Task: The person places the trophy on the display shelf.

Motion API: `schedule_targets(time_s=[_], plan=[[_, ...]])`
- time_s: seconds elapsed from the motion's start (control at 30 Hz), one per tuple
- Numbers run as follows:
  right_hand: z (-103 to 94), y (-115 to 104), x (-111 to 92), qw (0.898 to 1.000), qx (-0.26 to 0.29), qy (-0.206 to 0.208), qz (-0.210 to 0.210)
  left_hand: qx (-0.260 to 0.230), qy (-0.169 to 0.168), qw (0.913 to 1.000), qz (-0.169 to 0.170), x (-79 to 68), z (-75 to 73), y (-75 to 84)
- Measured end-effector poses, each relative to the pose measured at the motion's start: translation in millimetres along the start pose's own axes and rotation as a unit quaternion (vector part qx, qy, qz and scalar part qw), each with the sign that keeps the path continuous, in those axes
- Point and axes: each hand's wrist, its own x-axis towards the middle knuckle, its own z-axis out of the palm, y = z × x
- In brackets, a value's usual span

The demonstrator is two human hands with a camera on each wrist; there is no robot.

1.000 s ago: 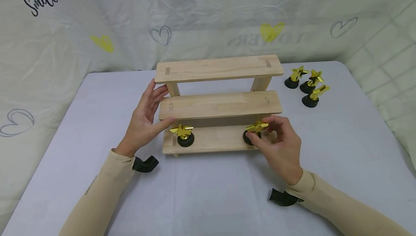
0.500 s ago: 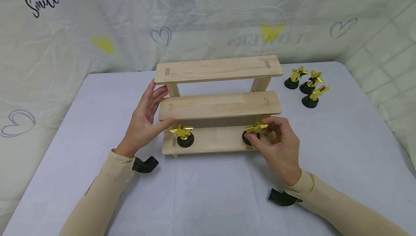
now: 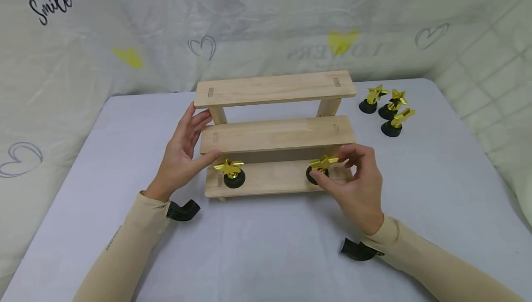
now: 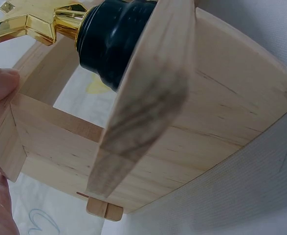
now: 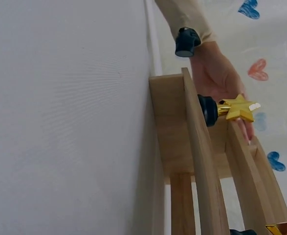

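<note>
A three-tier wooden shelf rack stands on the table. At its left end my left hand grips the middle board, thumb on the front edge and fingers behind. Two small trophies with gold stars and black round bases are on the lowest board. The left trophy stands upright beside my left thumb, untouched. With thumb and fingers my right hand pinches the right trophy near the board's right end. In the right wrist view, the left trophy's gold star overlaps my left hand.
Three more trophies stand in a cluster right of the rack, toward the back. A printed cloth hangs behind the white-covered table. Black devices sit at both wrists, low over the table.
The head view has shifted slightly. The right trophy stays in my right hand at the same spot on the lowest board, and my left hand keeps its place on the rack.
</note>
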Motion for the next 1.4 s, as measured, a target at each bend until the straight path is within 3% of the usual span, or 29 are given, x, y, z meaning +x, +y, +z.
schedule_targets(time_s=[0.43,0.6,0.77,0.93,1.03,1.17,1.4], plan=[[-8.8,0.6,9.8,0.999,0.025,0.027,-0.005,-0.001,-0.001,1.0,0.001,-0.1,-0.7,-0.8],[-15.7,1.8,24.2,0.995,0.065,0.068,-0.016,-0.001,-0.003,1.0,0.003,0.1,-1.7,0.0],[-29.0,4.2,48.3,0.984,0.104,0.146,-0.022,0.002,-0.008,1.0,0.002,1.0,-1.8,1.5],[-39.8,3.0,75.3,0.965,0.146,0.216,-0.013,0.001,-0.007,1.0,0.001,0.8,-1.9,2.0],[-45.7,3.2,86.7,0.955,0.17,0.243,-0.014,0.0,-0.009,1.0,0.002,1.2,-1.5,1.9],[-53.1,9.0,95.2,0.949,0.182,0.258,-0.01,0.002,-0.009,1.0,0.0,0.8,-1.3,1.8],[-65.2,36.2,101.5,0.961,0.095,0.259,0.014,0.005,-0.006,1.0,0.0,0.2,-1.7,1.6]])
